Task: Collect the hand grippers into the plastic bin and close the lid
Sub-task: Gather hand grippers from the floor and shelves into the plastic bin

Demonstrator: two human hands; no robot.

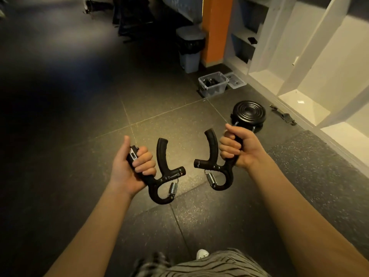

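Left hand (131, 166): grip curled round one handle of the hand gripper with display (159, 176); thumb laid along the handle's outer side; held in the air above the floor (79, 136).
Hand gripper with display: black; silver display panel on the held handle; other handle free and spread away from it; steel coil spring at the lower end.
Right hand (239, 148): grip wrapped round one handle of the plain hand gripper (214, 154); thumb over the handle's top; held in the air, level with the left hand.
Plain hand gripper: black; free handle spread toward the middle; steel coil spring hanging below; well apart from the other gripper.
Plastic bin (214, 90): clear; on the floor well ahead of both hands, near the white shelving (299, 56); open on top; dark things inside, too small to tell.
Lid (237, 81): clear; flat on the floor just beside the bin, on its right; off the bin.
Ribbed black disc (248, 113): round; on the floor between the right hand and the bin.
Black strap (283, 114): on the floor beside the disc, at the foot of the shelving.
Grey waste bin (190, 48): black liner; beyond the plastic bin, beside the orange pillar (216, 29).
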